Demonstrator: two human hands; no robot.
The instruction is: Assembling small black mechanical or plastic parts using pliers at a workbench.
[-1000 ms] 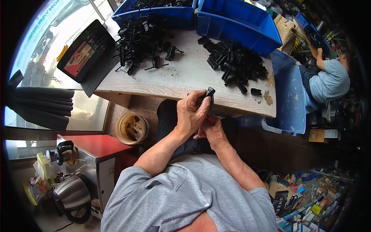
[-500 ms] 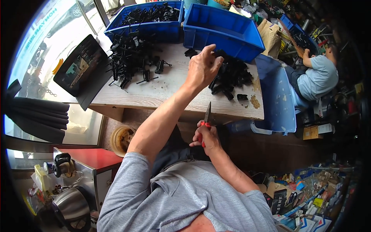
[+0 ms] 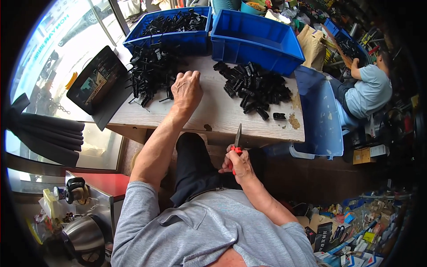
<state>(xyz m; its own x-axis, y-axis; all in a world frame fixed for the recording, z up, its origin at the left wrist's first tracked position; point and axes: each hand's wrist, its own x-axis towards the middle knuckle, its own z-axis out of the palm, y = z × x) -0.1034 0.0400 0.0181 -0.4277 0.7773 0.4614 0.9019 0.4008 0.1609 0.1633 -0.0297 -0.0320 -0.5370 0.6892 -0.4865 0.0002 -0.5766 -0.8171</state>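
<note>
Fingers point(image 3: 226, 168) of the right hand point(image 3: 243, 165) grip a red-handled tool point(image 3: 239, 138), tip outward, presumably for readiness; the left hand point(image 3: 187, 91) curls, holding what I can't tell, beside black parts point(image 3: 149, 73) heaped on the counter point(image 3: 207, 100), likely for easy reach.

The shirt point(image 3: 195, 238) is grey and short-sleeved; the trousers point(image 3: 193, 162) are dark.

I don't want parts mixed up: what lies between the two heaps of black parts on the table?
The head view shows the left hand by the left heap, then pale tabletop up to the right heap.
</note>
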